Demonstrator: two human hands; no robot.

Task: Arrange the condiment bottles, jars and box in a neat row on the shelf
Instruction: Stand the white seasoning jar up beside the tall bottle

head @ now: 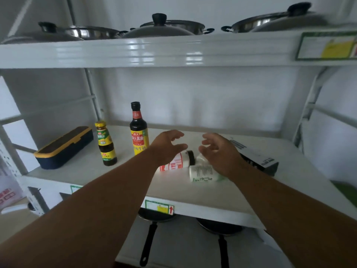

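Both forearms reach in; left hand (pixel 167 145) and right hand (pixel 218 151) hover with fingers spread, holding nothing. Directly beneath them lie two toppled white jars: red-labelled jar (pixel 177 162) and green-labelled jar (pixel 202 172), smooth cylinders likely to roll if nudged. Right of the hands, a dark box (pixel 257 157); left, two upright glass bottles, tall (pixel 139 130) and short (pixel 105 145), on the glossy white shelf (pixel 108 178).

Both your bare forearms reach forward and slightly inward. Your left hand (pixel 167 146) and right hand (pixel 219 151) hover side by side, palms facing each other, fingers loosely curved and spread, apparently gripping nothing, though motion blur softens the fingertips.
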